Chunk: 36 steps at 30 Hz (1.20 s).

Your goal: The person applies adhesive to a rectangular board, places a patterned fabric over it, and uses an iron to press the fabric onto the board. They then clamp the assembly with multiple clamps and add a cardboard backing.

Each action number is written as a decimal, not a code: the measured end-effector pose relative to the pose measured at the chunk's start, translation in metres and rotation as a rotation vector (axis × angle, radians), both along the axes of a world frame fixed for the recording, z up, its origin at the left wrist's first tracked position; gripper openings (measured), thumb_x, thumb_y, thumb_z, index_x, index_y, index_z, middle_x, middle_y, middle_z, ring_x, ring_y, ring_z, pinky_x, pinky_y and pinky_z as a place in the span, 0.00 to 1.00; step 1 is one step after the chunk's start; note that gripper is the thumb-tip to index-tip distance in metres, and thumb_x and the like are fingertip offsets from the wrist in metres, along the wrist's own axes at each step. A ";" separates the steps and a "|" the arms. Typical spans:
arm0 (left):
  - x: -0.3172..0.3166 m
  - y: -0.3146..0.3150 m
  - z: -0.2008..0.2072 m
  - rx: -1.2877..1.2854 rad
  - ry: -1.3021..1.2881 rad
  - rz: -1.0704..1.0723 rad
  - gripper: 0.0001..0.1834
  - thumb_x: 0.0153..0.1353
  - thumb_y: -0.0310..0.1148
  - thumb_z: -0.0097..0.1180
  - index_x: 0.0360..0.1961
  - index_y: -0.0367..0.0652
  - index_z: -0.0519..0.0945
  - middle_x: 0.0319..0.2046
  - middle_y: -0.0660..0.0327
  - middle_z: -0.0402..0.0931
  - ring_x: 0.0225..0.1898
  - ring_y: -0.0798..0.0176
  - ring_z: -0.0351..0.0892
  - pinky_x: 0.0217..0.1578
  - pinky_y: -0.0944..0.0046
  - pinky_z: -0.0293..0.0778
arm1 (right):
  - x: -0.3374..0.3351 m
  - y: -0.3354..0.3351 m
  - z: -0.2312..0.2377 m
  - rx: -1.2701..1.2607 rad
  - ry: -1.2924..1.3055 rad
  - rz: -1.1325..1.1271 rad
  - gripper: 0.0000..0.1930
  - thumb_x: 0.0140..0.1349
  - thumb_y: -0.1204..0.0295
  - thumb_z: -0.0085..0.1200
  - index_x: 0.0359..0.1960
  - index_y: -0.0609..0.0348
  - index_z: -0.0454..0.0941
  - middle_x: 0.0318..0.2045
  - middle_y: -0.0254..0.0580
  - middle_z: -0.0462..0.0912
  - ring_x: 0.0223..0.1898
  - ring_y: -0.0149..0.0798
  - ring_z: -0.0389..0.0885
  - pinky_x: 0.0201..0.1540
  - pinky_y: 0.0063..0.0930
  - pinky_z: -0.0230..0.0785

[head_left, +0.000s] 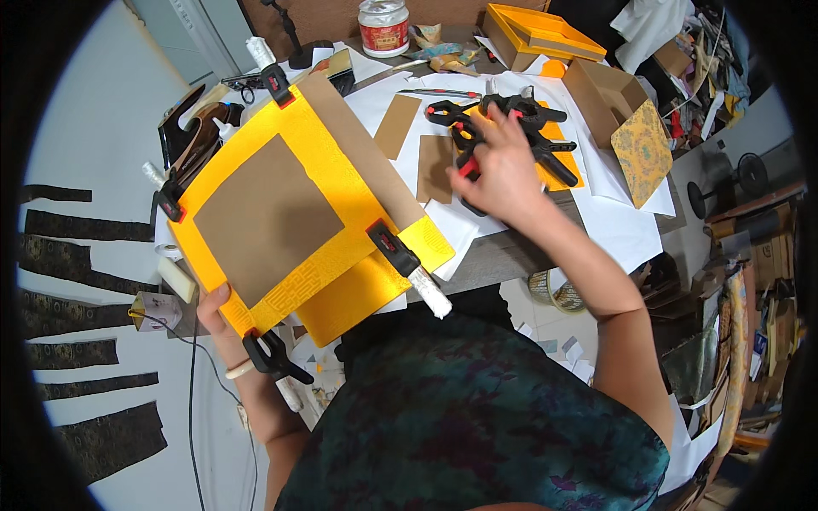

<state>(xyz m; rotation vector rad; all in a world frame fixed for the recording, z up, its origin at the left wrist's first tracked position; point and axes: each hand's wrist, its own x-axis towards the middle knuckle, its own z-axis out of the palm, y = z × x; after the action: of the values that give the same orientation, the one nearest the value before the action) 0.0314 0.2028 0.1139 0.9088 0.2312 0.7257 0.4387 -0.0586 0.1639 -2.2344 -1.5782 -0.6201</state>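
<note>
My left hand (216, 308) grips the lower left edge of a brown board with a yellow patterned border (319, 179), tilted up above the table. Clamps pinch this bordered board at its edges: one at the top (275, 83), one at the left (169, 198), one at the right (394, 247) and a black spring clamp (271, 356) beside my left hand. A yellow flap (354, 298) hangs beneath it. Over a heap of black spring clamps with red tips (545, 140), my right hand (498, 170) is slightly blurred, its fingers apart. Whether it touches a clamp is unclear.
White paper (613, 213) covers much of the table. Brown card strips (398, 126) and a red-and-black cutter (439, 93) lie there. Behind are a white tub (383, 30) and yellow box trays (545, 38); an open brown box (605, 98) stands right. A black cable (192, 409) hangs left.
</note>
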 end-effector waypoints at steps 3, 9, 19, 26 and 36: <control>-0.002 0.013 -0.015 0.007 -0.016 -0.059 0.35 0.57 0.32 0.61 0.67 0.33 0.69 0.56 0.47 0.79 0.52 0.49 0.83 0.53 0.55 0.80 | -0.027 0.006 -0.020 -0.270 0.333 -0.104 0.28 0.55 0.49 0.68 0.26 0.71 0.87 0.46 0.67 0.85 0.63 0.61 0.76 0.71 0.57 0.61; -0.010 0.025 -0.049 -0.228 -0.077 -0.210 0.32 0.60 0.37 0.59 0.64 0.33 0.73 0.50 0.47 0.83 0.46 0.50 0.86 0.51 0.53 0.81 | -0.005 -0.015 -0.009 -0.349 0.542 0.314 0.45 0.46 0.55 0.79 0.63 0.67 0.72 0.68 0.64 0.70 0.71 0.61 0.67 0.73 0.50 0.59; -0.030 0.058 -0.089 -0.164 -0.229 -0.658 0.34 0.67 0.45 0.58 0.67 0.31 0.69 0.58 0.45 0.80 0.54 0.48 0.84 0.55 0.46 0.81 | 0.034 -0.045 0.007 -0.724 0.349 0.075 0.55 0.37 0.60 0.82 0.68 0.69 0.66 0.61 0.55 0.72 0.66 0.58 0.68 0.73 0.51 0.61; -0.034 0.039 -0.037 -0.094 0.003 -0.462 0.30 0.59 0.35 0.58 0.61 0.31 0.74 0.44 0.49 0.83 0.38 0.54 0.85 0.38 0.55 0.80 | 0.033 -0.051 0.018 -0.636 0.091 0.171 0.43 0.42 0.64 0.69 0.62 0.72 0.70 0.57 0.60 0.73 0.66 0.60 0.66 0.75 0.66 0.49; -0.013 -0.011 0.008 -0.045 -0.054 -0.155 0.31 0.56 0.33 0.58 0.62 0.32 0.74 0.42 0.51 0.84 0.35 0.55 0.85 0.36 0.59 0.81 | 0.080 -0.041 0.081 -0.848 0.021 0.229 0.38 0.47 0.58 0.66 0.54 0.77 0.73 0.38 0.61 0.81 0.47 0.56 0.83 0.58 0.51 0.73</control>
<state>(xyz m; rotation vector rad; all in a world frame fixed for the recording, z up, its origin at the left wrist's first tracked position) 0.0180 0.1921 0.1215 0.8532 0.1275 0.5988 0.5184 -0.0997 0.2445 -2.4914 -2.3410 0.1969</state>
